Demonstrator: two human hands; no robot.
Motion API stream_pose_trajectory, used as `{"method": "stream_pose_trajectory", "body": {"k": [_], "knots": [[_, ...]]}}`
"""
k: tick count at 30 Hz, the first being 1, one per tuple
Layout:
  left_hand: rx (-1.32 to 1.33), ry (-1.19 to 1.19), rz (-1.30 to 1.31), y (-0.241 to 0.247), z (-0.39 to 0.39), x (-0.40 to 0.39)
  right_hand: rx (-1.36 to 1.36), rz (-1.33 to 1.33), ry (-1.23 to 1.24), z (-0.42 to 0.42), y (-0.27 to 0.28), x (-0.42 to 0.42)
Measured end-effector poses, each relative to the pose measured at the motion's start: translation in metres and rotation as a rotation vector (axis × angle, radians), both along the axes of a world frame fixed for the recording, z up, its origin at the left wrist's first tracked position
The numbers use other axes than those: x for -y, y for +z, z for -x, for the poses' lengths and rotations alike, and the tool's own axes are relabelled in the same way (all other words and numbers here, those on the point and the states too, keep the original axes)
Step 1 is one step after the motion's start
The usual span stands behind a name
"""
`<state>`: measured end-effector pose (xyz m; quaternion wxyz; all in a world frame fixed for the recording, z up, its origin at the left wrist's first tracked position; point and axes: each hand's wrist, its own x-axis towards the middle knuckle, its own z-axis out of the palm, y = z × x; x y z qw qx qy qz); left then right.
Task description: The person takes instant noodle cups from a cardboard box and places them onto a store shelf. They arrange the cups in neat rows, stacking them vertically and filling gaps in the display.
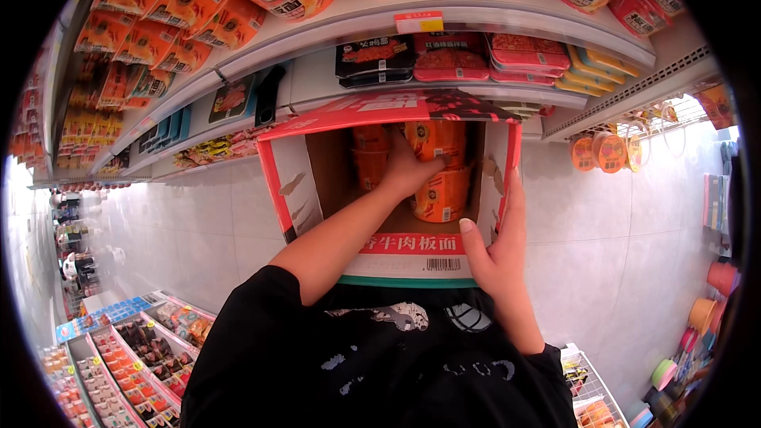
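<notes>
An open red and white cardboard box (410, 244) is held in front of my body, its opening towards me and its top flap raised. My left hand (410, 166) reaches inside, with its thumb across the lower front of an upper orange instant noodle bowl (437, 137) and its blurred fingers at that bowl's left side. Directly below stands another orange noodle bowl (440, 196). More orange bowls (370, 160) are stacked on the left, in the box's shadow. My right hand (502, 249) grips the box's right wall, fingers along the outside and thumb at the front edge.
Ahead, an upper shelf (368, 15) carries orange and red noodle bowls. Flat black and red food packs (376, 59) lie on the shelf beneath. Grey tiled floor (582, 202) extends on both sides. Behind me stand a snack display (131, 362) and a wire rack (594, 386).
</notes>
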<state>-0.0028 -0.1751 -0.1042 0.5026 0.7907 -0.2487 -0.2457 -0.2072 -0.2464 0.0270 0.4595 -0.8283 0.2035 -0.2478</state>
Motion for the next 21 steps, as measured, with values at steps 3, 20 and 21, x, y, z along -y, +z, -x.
{"method": "stream_pose_trajectory", "body": {"k": [3, 20, 21], "knots": [[0.017, -0.010, 0.012, 0.016, 0.011, -0.001, -0.015, 0.014, -0.011, -0.002, 0.001, 0.001], [0.376, -0.722, -0.452, 0.192, -0.009, -0.045, -0.035, 0.032, -0.012, -0.001, -0.002, 0.004], [0.302, -0.734, -0.274, 0.206, -0.019, -0.051, -0.031, 0.045, -0.006, -0.001, -0.002, 0.004]]}}
